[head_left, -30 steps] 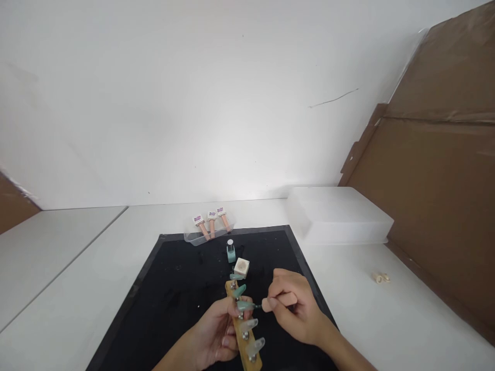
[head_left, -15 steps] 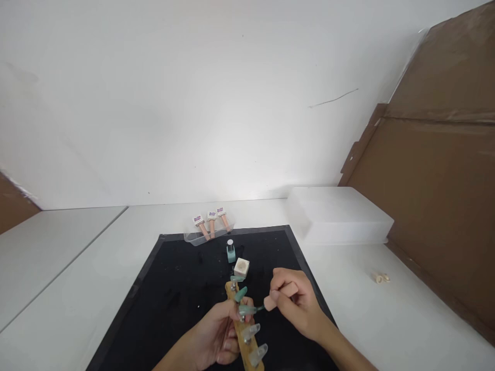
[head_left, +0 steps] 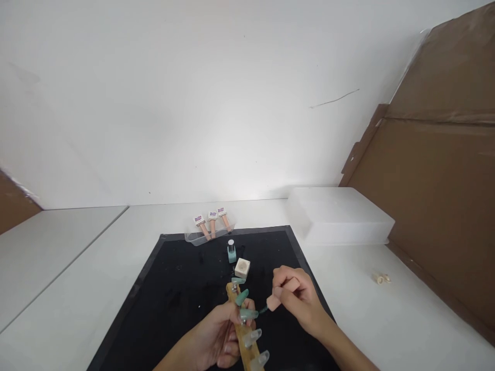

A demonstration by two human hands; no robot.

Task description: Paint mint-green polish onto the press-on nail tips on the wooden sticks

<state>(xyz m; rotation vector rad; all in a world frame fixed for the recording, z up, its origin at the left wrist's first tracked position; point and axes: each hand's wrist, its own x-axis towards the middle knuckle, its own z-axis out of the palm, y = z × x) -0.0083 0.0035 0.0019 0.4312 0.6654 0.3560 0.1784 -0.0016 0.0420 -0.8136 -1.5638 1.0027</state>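
My left hand (head_left: 218, 335) is closed around a wooden nail display stand (head_left: 247, 355) carrying a row of false nails. The upper ones are green, among them a green nail (head_left: 242, 297) and a partly green nail (head_left: 248, 314) by my left fingers. Lower down, a clear nail (head_left: 252, 337) is uncoloured. My right hand (head_left: 299, 299) pinches the pink handle of a nail polish brush (head_left: 283, 294). Its green bristles point left, at the tip of the partly green nail. Just beyond the stand sits a white square bottle (head_left: 242, 268), with a small teal polish bottle (head_left: 231, 252) behind it.
A clear tray (head_left: 197, 240) at the back holds three pink-handled bottles (head_left: 212, 224). To the right are a translucent white box (head_left: 344, 219) and small cream rings (head_left: 381, 279). A black mat (head_left: 154, 309) lies under my hands; cardboard (head_left: 436, 180) stands at the right.
The brush in my right hand has shifted slightly right, toward the nail's tip. More of that nail looks green. My left hand holds the stand much as before.
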